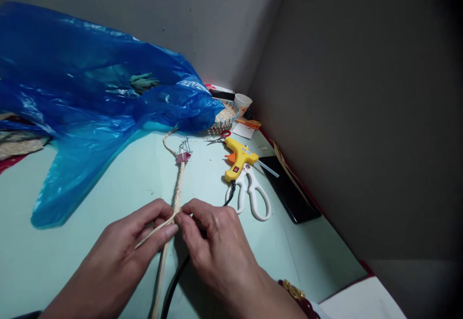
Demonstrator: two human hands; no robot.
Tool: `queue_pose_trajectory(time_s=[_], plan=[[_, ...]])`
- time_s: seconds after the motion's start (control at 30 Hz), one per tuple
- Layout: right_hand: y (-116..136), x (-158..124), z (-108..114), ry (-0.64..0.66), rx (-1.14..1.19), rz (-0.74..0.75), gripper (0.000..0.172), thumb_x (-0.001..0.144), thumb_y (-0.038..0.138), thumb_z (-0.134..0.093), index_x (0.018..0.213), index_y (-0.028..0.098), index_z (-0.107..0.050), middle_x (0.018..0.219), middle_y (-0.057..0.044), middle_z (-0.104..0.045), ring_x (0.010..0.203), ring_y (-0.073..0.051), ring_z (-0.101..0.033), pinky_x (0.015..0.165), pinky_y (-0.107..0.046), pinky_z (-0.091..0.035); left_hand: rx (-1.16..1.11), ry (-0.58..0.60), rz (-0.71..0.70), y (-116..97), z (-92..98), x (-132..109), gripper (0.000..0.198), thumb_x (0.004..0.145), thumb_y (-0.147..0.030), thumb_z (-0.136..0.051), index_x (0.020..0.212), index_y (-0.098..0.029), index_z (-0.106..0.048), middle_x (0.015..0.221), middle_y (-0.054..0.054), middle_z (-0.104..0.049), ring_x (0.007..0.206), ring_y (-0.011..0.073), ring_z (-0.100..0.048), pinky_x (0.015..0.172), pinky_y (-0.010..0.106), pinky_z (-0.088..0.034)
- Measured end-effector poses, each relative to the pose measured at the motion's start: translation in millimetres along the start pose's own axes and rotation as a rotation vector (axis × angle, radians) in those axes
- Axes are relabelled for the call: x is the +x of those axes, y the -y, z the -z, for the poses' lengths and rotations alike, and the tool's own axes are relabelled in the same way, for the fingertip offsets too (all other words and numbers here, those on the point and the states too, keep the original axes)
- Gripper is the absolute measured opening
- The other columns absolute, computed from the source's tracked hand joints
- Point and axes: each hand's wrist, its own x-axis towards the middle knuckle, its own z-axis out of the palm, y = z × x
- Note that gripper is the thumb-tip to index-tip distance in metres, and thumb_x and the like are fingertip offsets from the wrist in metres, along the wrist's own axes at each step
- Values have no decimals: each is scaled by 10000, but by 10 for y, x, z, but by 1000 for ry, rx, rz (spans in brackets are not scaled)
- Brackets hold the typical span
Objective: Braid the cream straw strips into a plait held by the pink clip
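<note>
Because the twisted cord of pale cream fibre (pixel 178 188) runs almost straight away from me, its long axis lies between my two hands, its far end leaning slightly right. That far end meets a small, dull pink block bristling with thin metal pins (pixel 183 158), which sits beyond my fingertips on the pale mint-green tabletop (pixel 133 179).

My left hand (pixel 133 242) comes in from the left, thumb and forefinger closed about the cord's near end. My right hand (pixel 220 237) meets it from the right, thumb and forefinger pinched together at the same spot; exactly which fibres lie between those tips is too small to tell. Neither hand is clearly nearer, since both sets of fingertips touch the cord there.

From this join a thin, cream-coloured strand (pixel 152 234) slants back to the lower left, passing between my left thumb and forefinger. A thicker, pale loose length (pixel 162 270) runs below my left thumb towards me, roughly in line with the cord.

Beyond my right hand lies a yellow plastic glue gun with an orange trigger (pixel 238 157), over a pair of white looped handles (pixel 258 198). A large, crumpled blue plastic bag (pixel 90 82) spreads across the far left, well apart from my fingers.
</note>
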Motion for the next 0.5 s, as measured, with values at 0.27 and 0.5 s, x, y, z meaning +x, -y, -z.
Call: queue_pose_trajectory(time_s=[0.27, 0.5], plan=[[-32, -52, 15, 39, -69, 41, 249, 1014, 305, -430, 782, 228, -476, 666, 31, -514, 588, -130, -395, 606, -281, -292, -334, 90, 359, -133, -1, 24, 417, 717, -612, -775, 746, -242, -585, 559, -101, -388, 460, 71, -229, 425, 175, -182], [-63, -50, -16, 64, -243, 100, 133, 962, 228, -449, 837, 245, -491, 704, 1, -618, 592, -169, -509, 598, -306, -293, -296, 84, 253, -143, 25, 123, 318, 715, -512, -799, 686, -246, -626, 605, -54, -524, 618, 150, -484, 523, 218, -393]])
